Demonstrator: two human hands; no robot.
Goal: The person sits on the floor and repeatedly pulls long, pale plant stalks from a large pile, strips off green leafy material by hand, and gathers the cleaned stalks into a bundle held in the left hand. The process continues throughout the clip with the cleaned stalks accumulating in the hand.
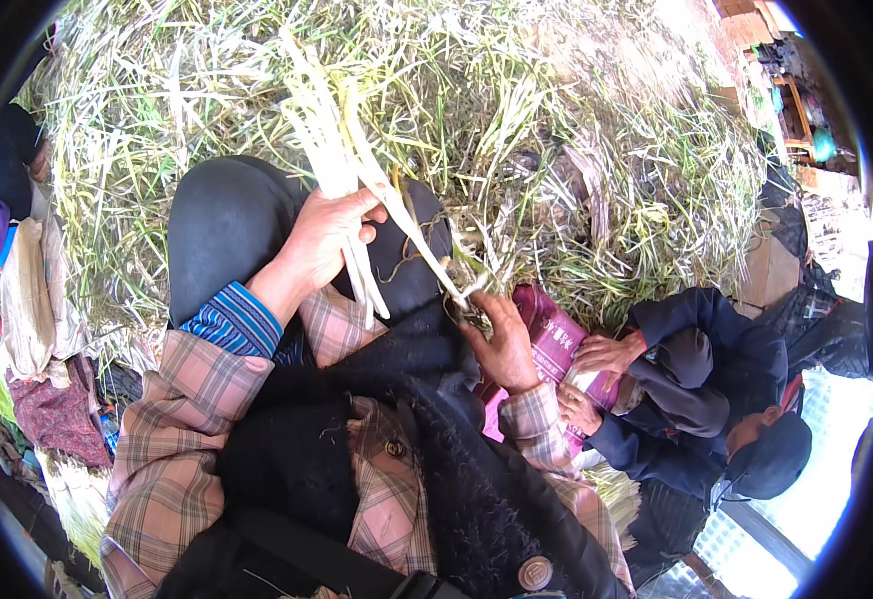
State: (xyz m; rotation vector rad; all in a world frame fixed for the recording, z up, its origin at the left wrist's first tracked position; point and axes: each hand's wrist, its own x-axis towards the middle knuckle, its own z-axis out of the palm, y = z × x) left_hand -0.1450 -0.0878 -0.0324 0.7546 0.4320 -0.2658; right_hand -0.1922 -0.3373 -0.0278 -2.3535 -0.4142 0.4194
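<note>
My left hand [331,228] is closed around several long, pale plant stalks [339,161], held above my knees with their leafy ends pointing away from me. One of these stalks slants down to the right, and its root end lies by the fingertips of my right hand [506,341]. The thumb and index finger of that hand are near the root end; whether they pinch it cannot be told. Thin brown strips of peel [406,243] hang beside the slanted stalk, over my dark trousers.
A thick layer of green and dry leaves [481,112] covers the ground ahead. Close on my right, a co-worker [706,389] in dark clothes has both hands at a pink printed sack [556,329]. Another person [2,172] sits at the far left. Pale stalks [77,494] lie at the lower left.
</note>
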